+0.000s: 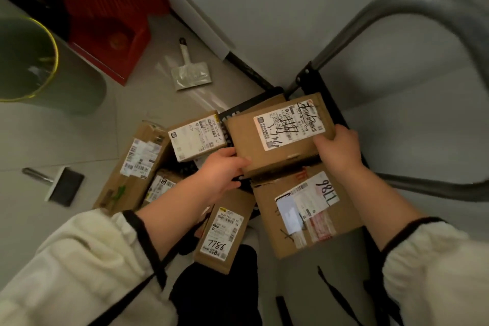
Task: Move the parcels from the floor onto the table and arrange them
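The step in hand is the pick-up. Both hands grasp a flat brown cardboard parcel with a scribbled white label (277, 137). The left hand (222, 169) curls round its near-left corner and the right hand (338, 151) round its right edge. The parcel is at the far side of the heap of brown cardboard parcels (225, 235) on the pale tiled floor (79, 140); I cannot tell whether it is lifted clear. With several parcels left, the task looks early. Next it likely needs lifting level and carrying to the table, which I cannot surely pick out.
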Motion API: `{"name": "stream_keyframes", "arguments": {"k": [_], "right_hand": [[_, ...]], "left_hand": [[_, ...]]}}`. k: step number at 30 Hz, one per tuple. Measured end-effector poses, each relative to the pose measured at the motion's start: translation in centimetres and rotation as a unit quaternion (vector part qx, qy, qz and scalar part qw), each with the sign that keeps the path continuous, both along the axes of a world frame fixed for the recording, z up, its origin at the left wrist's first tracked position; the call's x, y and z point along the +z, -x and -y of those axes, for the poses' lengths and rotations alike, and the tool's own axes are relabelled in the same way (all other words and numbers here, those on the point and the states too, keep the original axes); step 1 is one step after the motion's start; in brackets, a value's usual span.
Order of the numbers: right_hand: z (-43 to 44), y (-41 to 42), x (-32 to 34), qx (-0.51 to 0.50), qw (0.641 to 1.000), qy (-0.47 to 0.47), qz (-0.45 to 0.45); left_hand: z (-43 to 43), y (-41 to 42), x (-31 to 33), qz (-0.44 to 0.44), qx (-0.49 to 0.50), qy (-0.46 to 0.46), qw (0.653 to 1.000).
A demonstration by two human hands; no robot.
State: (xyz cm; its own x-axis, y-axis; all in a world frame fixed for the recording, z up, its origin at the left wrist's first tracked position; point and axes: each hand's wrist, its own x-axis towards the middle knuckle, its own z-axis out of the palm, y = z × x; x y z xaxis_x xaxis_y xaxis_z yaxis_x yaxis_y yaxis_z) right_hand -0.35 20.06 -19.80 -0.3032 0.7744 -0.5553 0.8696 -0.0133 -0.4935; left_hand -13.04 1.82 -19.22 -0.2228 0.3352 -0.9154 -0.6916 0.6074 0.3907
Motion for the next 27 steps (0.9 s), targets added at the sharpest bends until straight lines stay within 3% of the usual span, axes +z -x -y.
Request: {"name": "stream_keyframes", "arguments": {"k": [5,11,20,27], "right_hand": [[2.3,0.2,9.4,-0.017,0.998,0.003,-0.053],[6.7,1.6,24.3,-0.045,0.978,0.022,-0.2],[13.2,2.9,47.3,-0.016,0.892,0.054,-0.448],[17.4,2.4,56.1,0.096,0.817,0.105,-0.559]], "left_hand": [[1.8,2.4,8.6,-0.101,-0.03,-0.036,0.994],[6.5,6.3,24.8,-0.275,-0.052,-0.098,0.955],[15.4,9.1,47.8,-0.468,-0.017,-0.266,0.842],[20.6,7.6,55.1,-0.502,0.052,-0.356,0.787]]}}
